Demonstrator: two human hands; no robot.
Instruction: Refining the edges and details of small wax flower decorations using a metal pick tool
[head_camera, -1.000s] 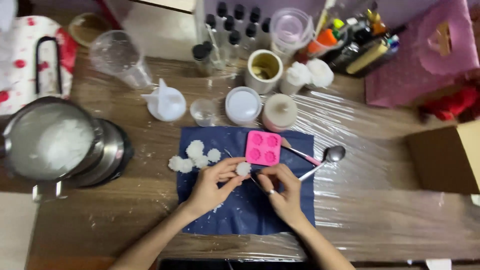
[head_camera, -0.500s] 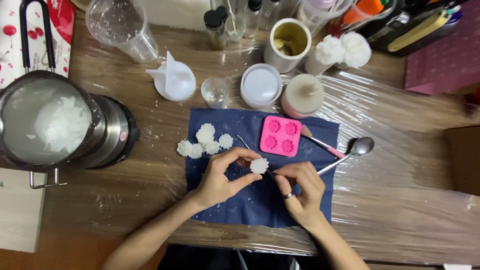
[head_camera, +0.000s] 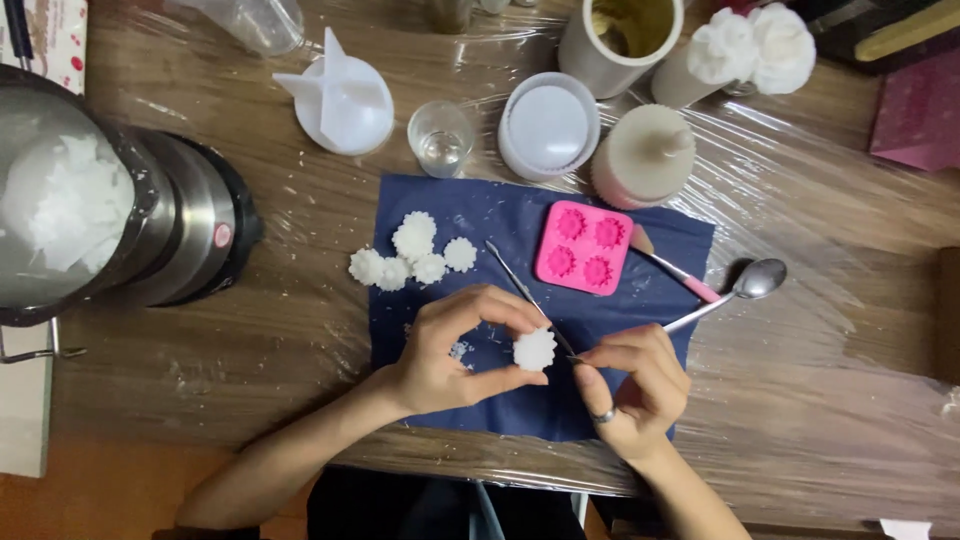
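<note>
Plastic-wrapped wooden tabletop (head_camera: 820, 400) carries a navy cloth (head_camera: 480, 215). Above it, the left hand (head_camera: 450, 350) pinches a white flower-shaped wax piece (head_camera: 534, 350); the right hand (head_camera: 635, 385) grips a thin metal tool (head_camera: 520, 285) (its lower end hidden by fingers) touching the piece.
</note>
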